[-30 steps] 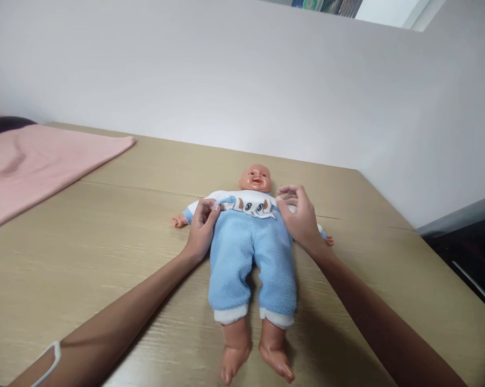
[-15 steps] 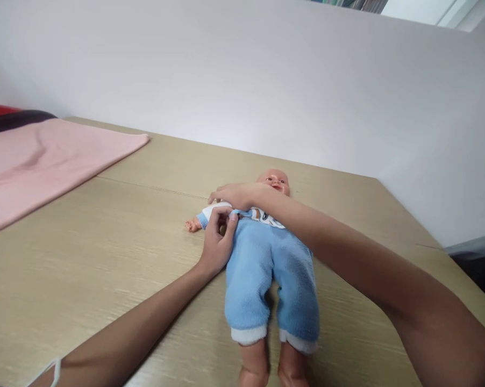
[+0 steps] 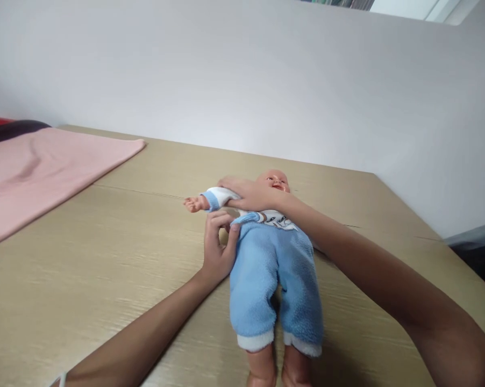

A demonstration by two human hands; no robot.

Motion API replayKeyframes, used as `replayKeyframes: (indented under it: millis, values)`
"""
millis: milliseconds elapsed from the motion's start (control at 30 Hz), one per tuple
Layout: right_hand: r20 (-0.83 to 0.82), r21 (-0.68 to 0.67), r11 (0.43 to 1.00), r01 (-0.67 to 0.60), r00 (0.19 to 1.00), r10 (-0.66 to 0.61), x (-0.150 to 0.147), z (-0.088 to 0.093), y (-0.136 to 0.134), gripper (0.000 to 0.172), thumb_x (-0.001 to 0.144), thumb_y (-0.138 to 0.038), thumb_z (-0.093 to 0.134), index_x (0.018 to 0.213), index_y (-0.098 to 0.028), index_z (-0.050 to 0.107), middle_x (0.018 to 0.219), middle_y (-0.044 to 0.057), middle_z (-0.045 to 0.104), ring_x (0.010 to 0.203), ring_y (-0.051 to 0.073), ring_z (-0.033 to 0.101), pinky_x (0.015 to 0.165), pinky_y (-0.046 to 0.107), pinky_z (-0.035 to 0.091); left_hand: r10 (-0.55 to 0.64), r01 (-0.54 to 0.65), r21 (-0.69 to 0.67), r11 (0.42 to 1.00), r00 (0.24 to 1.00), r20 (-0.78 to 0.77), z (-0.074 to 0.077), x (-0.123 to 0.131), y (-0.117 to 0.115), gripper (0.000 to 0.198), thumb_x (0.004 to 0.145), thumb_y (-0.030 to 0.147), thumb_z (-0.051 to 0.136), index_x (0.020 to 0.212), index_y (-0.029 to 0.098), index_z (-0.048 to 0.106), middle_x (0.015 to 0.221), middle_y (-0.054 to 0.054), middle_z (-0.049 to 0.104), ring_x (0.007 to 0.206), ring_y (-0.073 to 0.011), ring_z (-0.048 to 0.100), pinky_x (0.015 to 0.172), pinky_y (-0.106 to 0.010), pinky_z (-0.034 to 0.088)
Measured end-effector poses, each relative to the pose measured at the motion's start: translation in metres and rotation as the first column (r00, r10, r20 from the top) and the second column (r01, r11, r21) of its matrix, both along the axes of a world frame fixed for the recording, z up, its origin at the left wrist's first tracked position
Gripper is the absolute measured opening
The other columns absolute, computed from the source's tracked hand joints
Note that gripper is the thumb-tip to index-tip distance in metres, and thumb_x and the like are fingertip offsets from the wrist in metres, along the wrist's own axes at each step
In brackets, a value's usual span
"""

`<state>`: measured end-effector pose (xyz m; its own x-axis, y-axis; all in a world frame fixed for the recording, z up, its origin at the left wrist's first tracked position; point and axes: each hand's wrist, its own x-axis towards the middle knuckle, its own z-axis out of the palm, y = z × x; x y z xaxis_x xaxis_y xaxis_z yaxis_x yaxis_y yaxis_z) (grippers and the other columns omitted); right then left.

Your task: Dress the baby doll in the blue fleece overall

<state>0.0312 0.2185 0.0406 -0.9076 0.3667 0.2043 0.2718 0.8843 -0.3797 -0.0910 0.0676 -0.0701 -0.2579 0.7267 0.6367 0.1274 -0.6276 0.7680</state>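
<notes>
A baby doll [image 3: 278,180] lies on its back on the wooden table, its feet toward me. It wears blue fleece trousers [image 3: 252,279] with white cuffs and a white shirt with blue cuffs. My left hand [image 3: 220,244] pinches the edge of the blue clothing at the doll's waist, on the left side. Reaching across the doll's chest, my right hand [image 3: 248,193] is closed around the upper part of its white sleeve [image 3: 222,195]. The doll's small hand [image 3: 195,203] sticks out to the left, palm up.
A pink cloth [image 3: 65,161] lies flat on the table [image 3: 105,269] at the left, with a dark and a red item behind it. A pale wall [image 3: 226,80] stands behind the table. Something dark is beyond the right edge.
The doll's arm on the left has been raised, its hand now higher. My right hand has gone from lying over the sleeve to holding it. The doll's legs appear slightly shifted right.
</notes>
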Motion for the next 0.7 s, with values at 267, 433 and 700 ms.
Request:
replayKeyframes:
  millis: [267,433,700]
  values:
    - [-0.222,-0.003,0.996,0.091,0.971,-0.090,0.043,-0.004,-0.019,0.061,0.076,0.002,0.050,0.128,-0.021,0.069,0.138,0.013,0.070,0.133,0.030,0.063,0.118,0.049,0.049,0.185,-0.162,0.158,0.974,0.973,-0.138,-0.011,-0.003,-0.007,0.010,0.109,0.038,0.067,0.117,0.030,0.068,0.124,-0.009,0.057,0.122,-0.0307,0.060,0.116,-0.054,0.047]
    - [-0.181,0.131,0.987,0.097,0.981,-0.073,0.046,-0.007,-0.027,0.054,0.084,0.001,0.052,0.125,-0.026,0.075,0.141,0.012,0.069,0.137,0.031,0.061,0.122,0.051,0.046,0.127,-0.115,0.182,0.977,0.990,-0.055,-0.011,-0.002,-0.004,0.015,0.113,0.046,0.060,0.120,0.032,0.063,0.133,-0.010,0.057,0.132,-0.0309,0.059,0.119,-0.056,0.048]
    - [-0.323,-0.013,0.977,0.214,0.923,-0.207,0.062,-0.006,-0.046,0.034,0.097,-0.014,0.060,0.126,-0.021,0.075,0.130,0.013,0.074,0.116,0.030,0.069,0.107,0.046,0.053,-0.017,0.002,0.085,0.996,0.984,0.176,0.002,0.007,-0.008,0.014,0.116,0.045,0.057,0.117,0.031,0.055,0.122,-0.005,0.064,0.121,-0.0252,0.063,0.112,-0.046,0.051]
